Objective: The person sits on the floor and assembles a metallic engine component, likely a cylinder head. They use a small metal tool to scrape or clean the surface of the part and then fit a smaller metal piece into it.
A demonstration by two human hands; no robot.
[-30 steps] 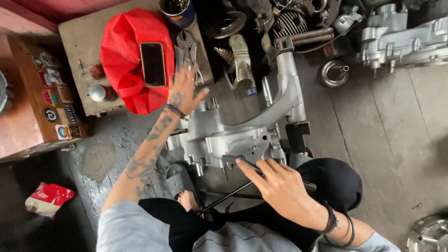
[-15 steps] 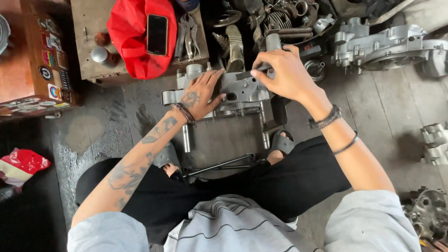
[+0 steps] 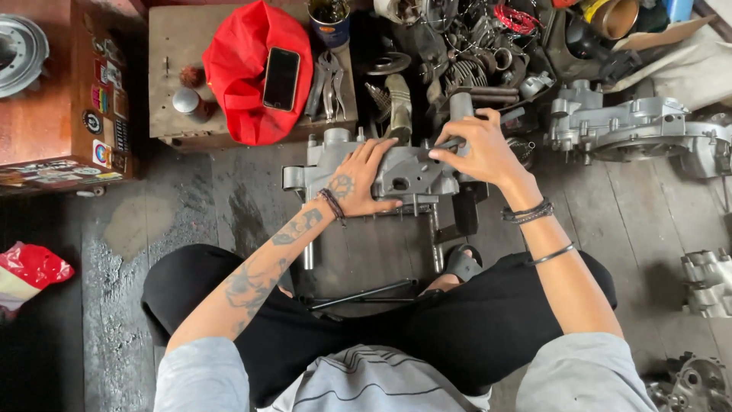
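Observation:
A grey metal engine case [image 3: 408, 174] stands on the dark floor in front of my crossed legs. My left hand [image 3: 360, 181] lies flat on its middle, fingers spread and thumb along the near edge. At the case's upper right corner, my right hand [image 3: 476, 149] curls around a projecting part. A thin black rod [image 3: 366, 294] lies on the floor between my knees, touched by neither hand.
A low wooden table [image 3: 175, 53] at the back carries a red cloth [image 3: 244, 91], a black phone [image 3: 280, 76], pliers [image 3: 328, 76] and a can [image 3: 329, 23]. Loose engine parts [image 3: 457, 53] are heaped behind. Another engine case [image 3: 633, 130] lies right; a stickered box [image 3: 107, 99] stands left.
A second ago my right hand was low by my lap near the black rod. It has moved up onto the case's right corner, and my left hand has settled flat on the case.

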